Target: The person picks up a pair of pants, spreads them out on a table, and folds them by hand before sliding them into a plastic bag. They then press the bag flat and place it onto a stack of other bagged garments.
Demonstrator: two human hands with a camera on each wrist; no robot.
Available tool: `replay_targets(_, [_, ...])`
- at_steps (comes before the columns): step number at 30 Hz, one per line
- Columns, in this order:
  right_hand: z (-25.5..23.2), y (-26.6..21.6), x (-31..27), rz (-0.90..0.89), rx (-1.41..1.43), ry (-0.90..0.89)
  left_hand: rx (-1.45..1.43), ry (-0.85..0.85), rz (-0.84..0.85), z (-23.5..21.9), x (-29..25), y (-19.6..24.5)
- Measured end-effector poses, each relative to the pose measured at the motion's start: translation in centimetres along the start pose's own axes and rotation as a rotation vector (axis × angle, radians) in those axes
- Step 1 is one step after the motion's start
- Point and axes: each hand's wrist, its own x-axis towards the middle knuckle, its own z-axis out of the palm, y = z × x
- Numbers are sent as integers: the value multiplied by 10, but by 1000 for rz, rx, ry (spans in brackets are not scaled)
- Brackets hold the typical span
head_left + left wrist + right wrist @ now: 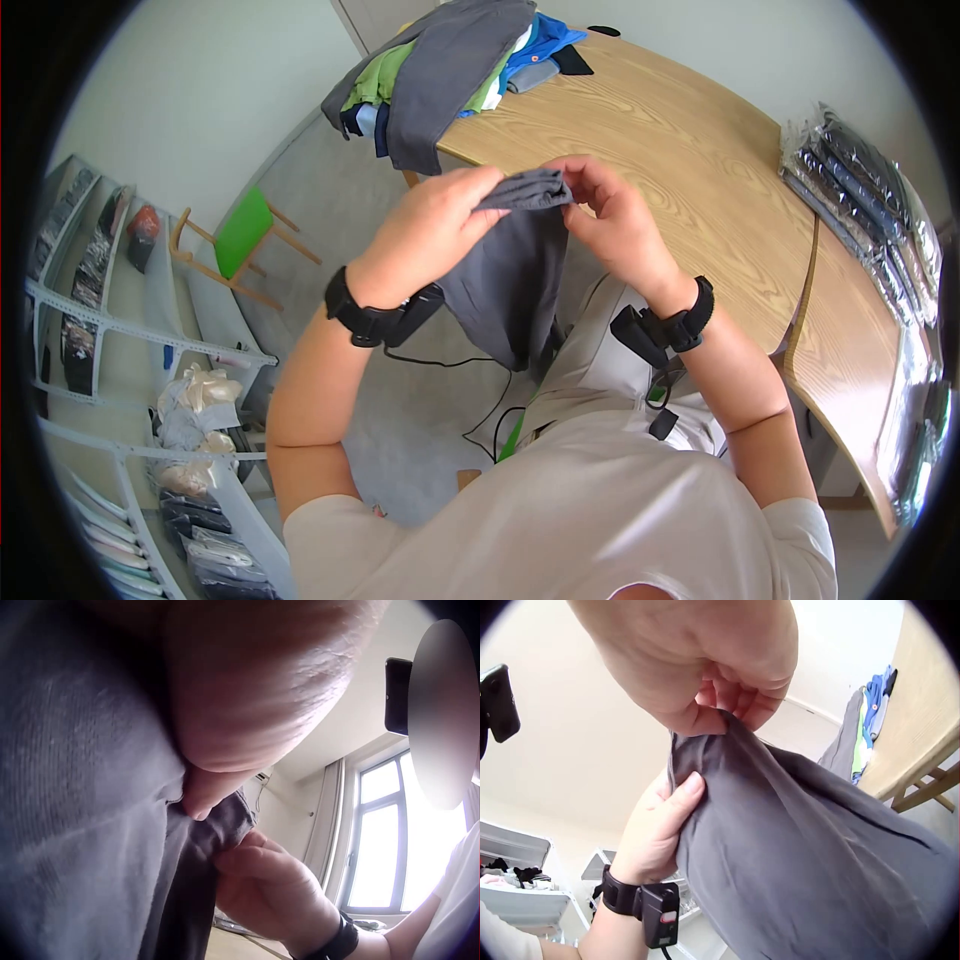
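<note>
A dark grey garment (508, 285) hangs between my hands in front of my lap, its top edge bunched into a thick band. My left hand (432, 222) grips one end of that band; in the right wrist view its thumb (686, 796) lies on the cloth. At the other end, my right hand (622, 225) pinches the edge between thumb and fingers. A dark slit-like line (889, 826) runs along the cloth in the right wrist view. Close up in the left wrist view, the garment (82, 817) fills the left side, with my right hand (274, 889) beyond it.
A wooden table (660, 130) curves ahead and to the right. Heaped clothes (430, 80) lie at its far left, some hanging over the edge. Plastic-wrapped garments (865, 190) are stacked at right. White shelves (130, 325) and a green chair (243, 235) stand left. Cables (490, 430) hang near my legs.
</note>
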Motion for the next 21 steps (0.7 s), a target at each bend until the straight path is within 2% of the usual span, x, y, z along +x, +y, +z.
replay_targets(3, [-10,3,-11,31,-52,94,95,-49,51,-27,16,19])
replay_targets(5, [-17,19,-22,59,57,5,93,-79,6,-43,25,31])
replay_targets(6, [-18,23,-27,58,66,22,69,-95,-40,-52,30,40])
replay_targets(8, [-19,28,-40,108,-109,-100,77,-114,-44,-72,37,59])
replay_targets(10, [-17,41,-45,145,-113,-131,87,-128,-47,-89,41,76])
replay_targets(12, [-12,56,-47,192,-149,-176,227,12,-15,-104,42,89])
replay_targets(15, [-7,92,-47,257,-139,-185,160,88,-131,-134,38,106])
replay_targets(16, [-5,99,-47,279,-157,-190,232,136,-96,-150,34,102])
replay_targets(19, [5,118,-48,332,-181,-193,148,177,-147,-215,17,100])
replay_targets(21, [10,124,-48,384,-245,-201,422,442,-243,-264,0,100])
